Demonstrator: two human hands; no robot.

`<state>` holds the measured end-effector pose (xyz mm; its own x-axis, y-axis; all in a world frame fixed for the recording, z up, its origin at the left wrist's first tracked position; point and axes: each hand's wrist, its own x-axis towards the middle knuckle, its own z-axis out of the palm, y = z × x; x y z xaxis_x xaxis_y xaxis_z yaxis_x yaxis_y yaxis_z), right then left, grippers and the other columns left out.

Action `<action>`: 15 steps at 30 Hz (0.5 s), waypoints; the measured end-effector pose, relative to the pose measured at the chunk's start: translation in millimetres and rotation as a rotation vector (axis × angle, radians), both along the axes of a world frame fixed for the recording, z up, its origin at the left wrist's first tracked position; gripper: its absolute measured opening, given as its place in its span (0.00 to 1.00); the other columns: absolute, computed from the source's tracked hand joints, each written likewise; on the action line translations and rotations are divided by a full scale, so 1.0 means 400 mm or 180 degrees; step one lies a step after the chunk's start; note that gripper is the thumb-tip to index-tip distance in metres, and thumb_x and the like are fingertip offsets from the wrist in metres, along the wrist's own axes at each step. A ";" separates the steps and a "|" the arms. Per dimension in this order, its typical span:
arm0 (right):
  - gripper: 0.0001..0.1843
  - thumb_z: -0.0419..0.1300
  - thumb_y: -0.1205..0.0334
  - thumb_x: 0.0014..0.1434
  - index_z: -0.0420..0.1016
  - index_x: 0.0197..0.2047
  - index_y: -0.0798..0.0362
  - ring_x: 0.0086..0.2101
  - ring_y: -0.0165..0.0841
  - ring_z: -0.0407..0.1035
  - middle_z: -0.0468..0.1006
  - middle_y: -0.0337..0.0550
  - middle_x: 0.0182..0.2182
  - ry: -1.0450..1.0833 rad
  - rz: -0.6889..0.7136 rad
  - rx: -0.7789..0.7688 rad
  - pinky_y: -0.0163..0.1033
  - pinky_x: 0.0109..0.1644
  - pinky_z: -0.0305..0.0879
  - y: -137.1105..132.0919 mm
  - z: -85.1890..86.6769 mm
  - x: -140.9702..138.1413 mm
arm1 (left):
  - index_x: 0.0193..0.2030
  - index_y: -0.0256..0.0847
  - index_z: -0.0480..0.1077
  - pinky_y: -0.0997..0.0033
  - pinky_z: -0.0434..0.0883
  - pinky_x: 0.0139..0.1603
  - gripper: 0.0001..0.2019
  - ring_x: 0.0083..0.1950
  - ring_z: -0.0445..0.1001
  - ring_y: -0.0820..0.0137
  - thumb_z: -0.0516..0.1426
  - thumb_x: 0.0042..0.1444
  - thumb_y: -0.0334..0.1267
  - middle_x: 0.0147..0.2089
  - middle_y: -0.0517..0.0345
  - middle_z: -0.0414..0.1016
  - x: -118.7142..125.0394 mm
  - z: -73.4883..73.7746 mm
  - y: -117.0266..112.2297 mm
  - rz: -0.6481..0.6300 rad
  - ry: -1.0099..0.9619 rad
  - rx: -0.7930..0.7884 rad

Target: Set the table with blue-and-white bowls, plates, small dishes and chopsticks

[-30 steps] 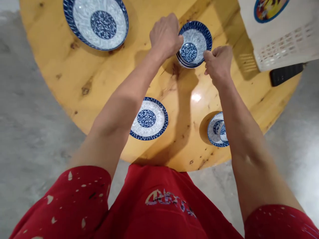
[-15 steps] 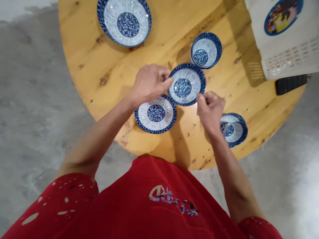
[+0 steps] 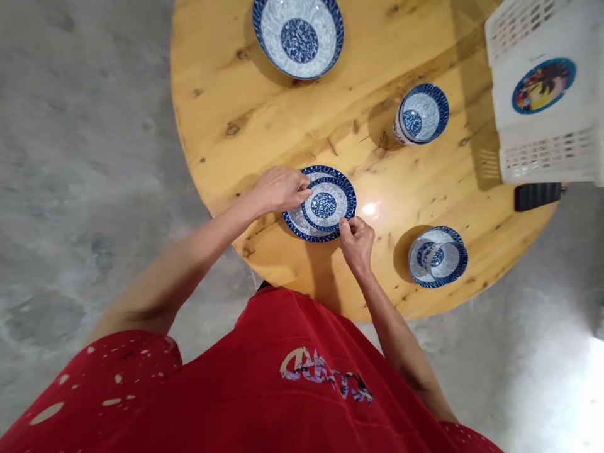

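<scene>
Over the near part of the round wooden table (image 3: 226, 145), a small bowl (image 3: 323, 205), blue-rimmed and with a blue patterned centre, is held between two hands. Its left edge is pinched by the left hand (image 3: 282, 189), thumb and fingers closed on the rim; its lower right edge is gripped in the same manner by the right hand (image 3: 357, 244). A plate (image 3: 306, 235) of matching pattern is seen directly beneath, partly covered by the bowl, its rim being left exposed mostly at the top, left and bottom. Whether the bowl's base is in contact with the plate cannot be told from this angle. Farther across the table, stacked bowls (image 3: 422, 114) are seen upright, well apart from both hands; their number could not be counted. Nearer the table edge, to the right of the right hand, a clear cup (image 3: 446, 260) is contained in a second bowl (image 3: 416, 257). A large bowl (image 3: 330, 39) is placed at the far side, cut off by the upper border of the view. At far right, a white basket (image 3: 507, 94) marked with an oval sticker (image 3: 543, 86) is noted, with a black object (image 3: 538, 197) lying just beside its lower edge.
</scene>
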<state>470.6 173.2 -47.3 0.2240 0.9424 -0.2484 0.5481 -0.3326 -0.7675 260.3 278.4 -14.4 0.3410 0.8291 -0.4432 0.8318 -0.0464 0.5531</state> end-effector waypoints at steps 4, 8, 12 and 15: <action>0.20 0.54 0.52 0.61 0.52 0.22 0.49 0.23 0.27 0.51 0.52 0.31 0.19 0.0010 0.0057 0.0031 0.34 0.26 0.49 -0.005 -0.006 -0.008 | 0.28 0.43 0.72 0.66 0.63 0.44 0.10 0.47 0.75 0.59 0.55 0.57 0.43 0.30 0.53 0.75 -0.013 -0.011 0.001 -0.0155 -0.0035 0.0249; 0.21 0.55 0.53 0.62 0.52 0.22 0.48 0.22 0.27 0.53 0.54 0.31 0.18 -0.0018 0.0076 0.0073 0.34 0.26 0.51 -0.006 -0.005 -0.011 | 0.28 0.40 0.73 0.66 0.62 0.42 0.11 0.44 0.75 0.59 0.54 0.56 0.42 0.28 0.53 0.74 -0.019 -0.008 0.010 -0.0352 -0.0064 0.0282; 0.21 0.56 0.51 0.62 0.55 0.21 0.48 0.22 0.28 0.55 0.57 0.32 0.17 -0.0109 0.0153 0.0014 0.33 0.26 0.53 -0.003 0.007 -0.010 | 0.29 0.38 0.73 0.65 0.61 0.42 0.09 0.43 0.74 0.61 0.56 0.55 0.40 0.28 0.53 0.73 -0.020 -0.001 0.021 -0.0343 -0.0133 0.0094; 0.22 0.56 0.50 0.63 0.56 0.21 0.49 0.21 0.27 0.56 0.59 0.32 0.16 -0.0079 0.0178 -0.0097 0.33 0.25 0.55 -0.003 0.020 -0.011 | 0.32 0.37 0.75 0.65 0.60 0.43 0.10 0.44 0.74 0.60 0.57 0.55 0.42 0.30 0.53 0.74 -0.023 -0.007 0.026 -0.0357 -0.0168 0.0033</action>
<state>466.4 171.8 -39.1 0.1777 0.9457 -0.2721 0.5852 -0.3239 -0.7434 250.9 288.9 -17.3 0.4545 0.7888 -0.4138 0.7908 -0.1435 0.5950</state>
